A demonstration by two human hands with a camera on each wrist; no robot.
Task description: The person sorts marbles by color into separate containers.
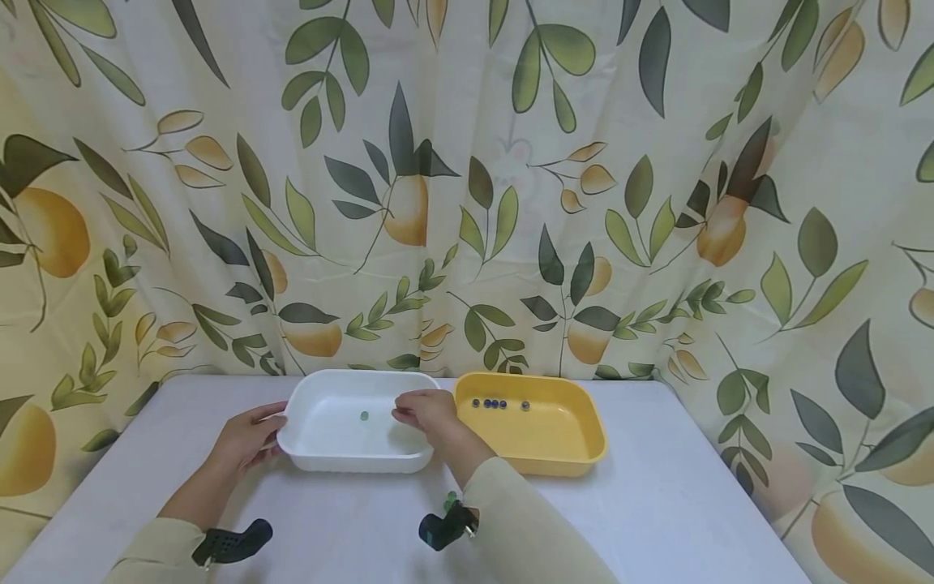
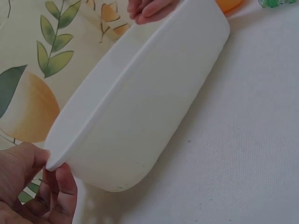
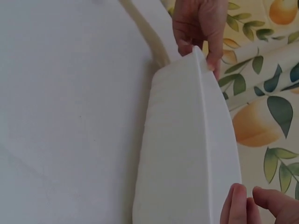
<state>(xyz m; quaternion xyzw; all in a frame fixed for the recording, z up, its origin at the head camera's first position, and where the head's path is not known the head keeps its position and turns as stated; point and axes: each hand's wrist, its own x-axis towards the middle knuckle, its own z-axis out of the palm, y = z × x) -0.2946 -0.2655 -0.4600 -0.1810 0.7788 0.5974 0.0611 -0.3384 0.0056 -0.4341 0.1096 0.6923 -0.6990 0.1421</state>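
Note:
My left hand pinches the left rim of a white tray, thumb over the edge and fingers beneath, as the left wrist view shows too. One pale green marble lies on the tray's floor near its middle. Over the tray's right part hovers my right hand, fingers bent and pointing left. In the right wrist view a narrow gap separates its thumb from its fingertips, with nothing showing in it.
Right beside the white tray stands a yellow tray with several dark blue marbles toward its back left. Green translucent beads lie on the white tablecloth, partly behind the right wrist's black camera mount. A leaf-and-fruit patterned curtain hangs behind.

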